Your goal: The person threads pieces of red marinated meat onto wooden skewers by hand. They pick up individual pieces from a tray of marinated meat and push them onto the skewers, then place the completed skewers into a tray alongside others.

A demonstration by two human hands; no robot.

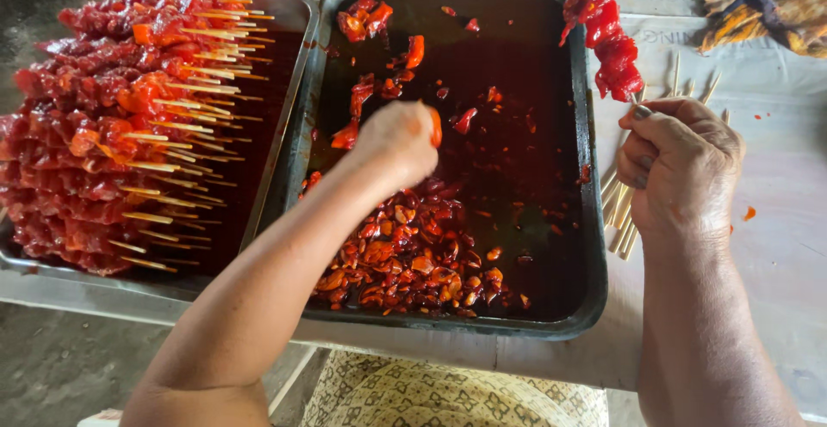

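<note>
My left hand [398, 141] hovers over the middle of a dark metal tray [591, 246], fingers closed on a piece of red marinated meat. Loose meat pieces [405, 250] lie piled in dark sauce at the tray's near end, with a few more [363, 15] at the far end. My right hand [680, 167] is to the right of the tray, gripping a wooden skewer that points up and away. Several red meat chunks [605, 32] are threaded on that skewer.
A second metal tray [293, 91] on the left holds a big stack of finished red meat skewers [112, 125], sticks pointing right. Bare wooden skewers [618, 220] lie under my right hand. A crumpled brown cloth [767, 9] sits at far right. A patterned fabric [448, 392] is below.
</note>
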